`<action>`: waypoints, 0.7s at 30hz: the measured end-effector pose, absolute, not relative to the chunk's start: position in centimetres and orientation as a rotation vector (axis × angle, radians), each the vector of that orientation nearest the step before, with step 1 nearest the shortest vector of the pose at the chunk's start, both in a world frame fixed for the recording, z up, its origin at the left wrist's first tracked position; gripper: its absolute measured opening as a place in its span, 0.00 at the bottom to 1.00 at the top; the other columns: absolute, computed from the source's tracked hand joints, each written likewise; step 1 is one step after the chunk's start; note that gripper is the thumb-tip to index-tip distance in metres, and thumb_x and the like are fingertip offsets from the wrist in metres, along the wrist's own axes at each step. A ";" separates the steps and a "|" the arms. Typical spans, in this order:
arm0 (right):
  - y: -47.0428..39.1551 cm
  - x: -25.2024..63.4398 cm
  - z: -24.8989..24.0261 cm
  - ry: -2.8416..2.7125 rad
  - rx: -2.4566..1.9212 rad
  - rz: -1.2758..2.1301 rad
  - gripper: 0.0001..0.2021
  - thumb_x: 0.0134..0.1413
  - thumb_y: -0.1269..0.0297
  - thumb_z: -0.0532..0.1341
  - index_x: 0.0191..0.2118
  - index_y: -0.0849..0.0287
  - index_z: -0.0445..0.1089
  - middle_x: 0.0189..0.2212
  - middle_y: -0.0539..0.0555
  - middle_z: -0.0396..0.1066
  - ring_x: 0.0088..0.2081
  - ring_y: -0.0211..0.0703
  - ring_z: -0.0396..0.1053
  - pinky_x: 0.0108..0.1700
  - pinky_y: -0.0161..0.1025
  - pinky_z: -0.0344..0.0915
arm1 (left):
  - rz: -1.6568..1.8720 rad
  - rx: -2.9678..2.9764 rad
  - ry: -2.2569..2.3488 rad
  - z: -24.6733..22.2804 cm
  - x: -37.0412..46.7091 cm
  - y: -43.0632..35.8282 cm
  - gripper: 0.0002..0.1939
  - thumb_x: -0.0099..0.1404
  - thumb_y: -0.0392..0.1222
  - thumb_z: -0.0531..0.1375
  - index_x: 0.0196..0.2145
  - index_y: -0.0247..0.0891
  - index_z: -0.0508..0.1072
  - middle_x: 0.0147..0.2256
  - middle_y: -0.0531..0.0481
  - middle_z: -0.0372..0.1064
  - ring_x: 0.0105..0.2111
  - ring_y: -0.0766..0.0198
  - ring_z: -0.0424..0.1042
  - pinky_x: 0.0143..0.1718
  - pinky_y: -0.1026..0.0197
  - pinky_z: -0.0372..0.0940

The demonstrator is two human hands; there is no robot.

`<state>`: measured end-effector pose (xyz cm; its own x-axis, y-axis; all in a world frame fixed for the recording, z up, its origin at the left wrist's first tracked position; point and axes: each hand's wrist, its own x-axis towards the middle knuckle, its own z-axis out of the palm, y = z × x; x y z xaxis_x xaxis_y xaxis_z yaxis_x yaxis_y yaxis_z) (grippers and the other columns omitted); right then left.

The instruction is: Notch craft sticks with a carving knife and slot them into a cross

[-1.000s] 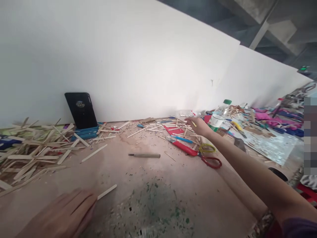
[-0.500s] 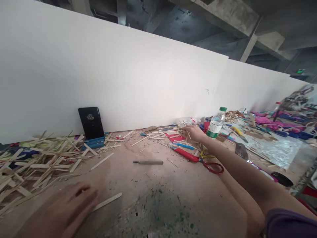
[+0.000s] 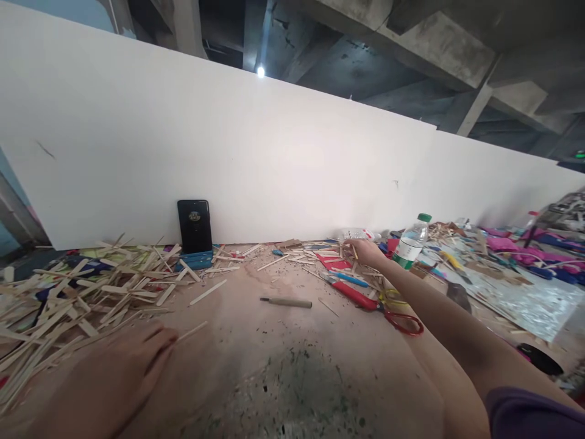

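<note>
- The left hand (image 3: 114,372), blurred, is palm-down near the table's near-left corner, fingers bent; whether it grips the pale, flat, round-ended wooden stick (image 3: 192,331) by its fingertips, I cannot tell.
- The right hand (image 3: 365,252) reaches to the far edge, pinching a narrow yellowish-brown stick (image 3: 355,251) in its fingers, just beside a clear plastic bottle with green cap (image 3: 411,245).
- A tangled heap of flat, smooth wooden sticks (image 3: 109,289) covers the far-left corner.
- Between heap and far edge, a glossy black phone (image 3: 194,225) leans upright in a blue stand (image 3: 196,261).
- A round wooden-handled carving tool (image 3: 290,302) lies midway between near and far edges, left of red-handled scissors (image 3: 359,297).
- The pinkish-tan tabletop (image 3: 237,372) looks matt, speckled dark green toward the near edge.
- Behind the far edge stands a smooth white partition (image 3: 228,146); above it are rough grey concrete beams (image 3: 443,46) and a small bright lamp (image 3: 261,72).
</note>
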<state>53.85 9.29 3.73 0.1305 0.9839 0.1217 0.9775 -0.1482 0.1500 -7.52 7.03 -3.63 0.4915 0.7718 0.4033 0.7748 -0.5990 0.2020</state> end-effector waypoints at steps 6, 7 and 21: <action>9.5 52.9 4.3 2.157 2.280 0.298 0.19 0.73 0.56 0.66 0.63 0.57 0.73 0.61 0.61 0.74 0.55 0.53 0.76 0.56 0.55 0.77 | -0.745 -2.660 -1.372 -2.9 -7.2 6.8 0.27 0.77 0.55 0.48 0.41 0.44 0.85 0.46 0.44 0.84 0.48 0.46 0.81 0.52 0.45 0.71; 9.8 52.5 4.2 2.181 2.263 0.282 0.19 0.73 0.56 0.66 0.63 0.57 0.73 0.61 0.61 0.74 0.55 0.53 0.76 0.56 0.55 0.77 | -0.761 -2.672 -1.346 -2.7 -7.0 6.5 0.27 0.78 0.56 0.48 0.40 0.45 0.85 0.44 0.46 0.84 0.47 0.48 0.81 0.50 0.47 0.71; 12.4 51.0 2.8 2.281 2.204 0.054 0.18 0.73 0.56 0.66 0.62 0.57 0.73 0.61 0.61 0.74 0.55 0.52 0.77 0.56 0.55 0.78 | -0.780 -2.820 -1.365 -1.3 -5.8 5.4 0.24 0.76 0.56 0.51 0.37 0.48 0.85 0.40 0.47 0.84 0.40 0.50 0.83 0.43 0.49 0.75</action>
